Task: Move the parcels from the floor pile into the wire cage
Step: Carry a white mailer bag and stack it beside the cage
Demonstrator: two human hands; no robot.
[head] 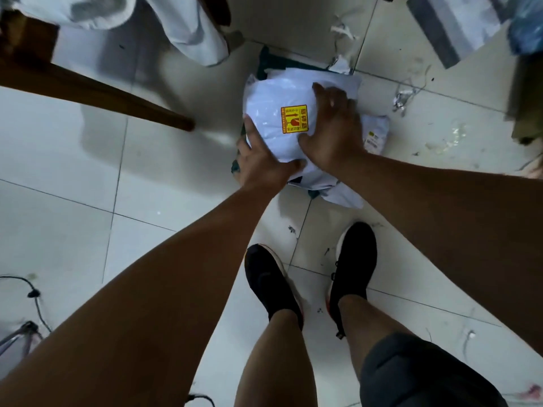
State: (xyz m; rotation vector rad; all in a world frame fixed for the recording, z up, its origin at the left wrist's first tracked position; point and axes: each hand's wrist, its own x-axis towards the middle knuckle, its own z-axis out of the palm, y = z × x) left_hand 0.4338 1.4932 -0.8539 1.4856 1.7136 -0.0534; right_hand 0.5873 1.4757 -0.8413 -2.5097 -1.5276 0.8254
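Observation:
A white plastic parcel (282,95) with a yellow-and-red sticker (294,119) lies on top of a small pile on the tiled floor, just ahead of my feet. My left hand (261,160) grips its near left edge, thumb on top. My right hand (333,127) lies flat on its right side, fingers spread across the top. Under it show a dark green parcel (266,64) and another white parcel (374,133) with a label. No wire cage is in view.
A brown wooden table leg (97,92) slants across the left. White bags (188,24) hang at top left; grey-white parcels (452,27) lie at top right. Torn scraps litter the tiles (405,98). A black cable (33,295) runs at lower left. My black shoes (273,283) stand near the pile.

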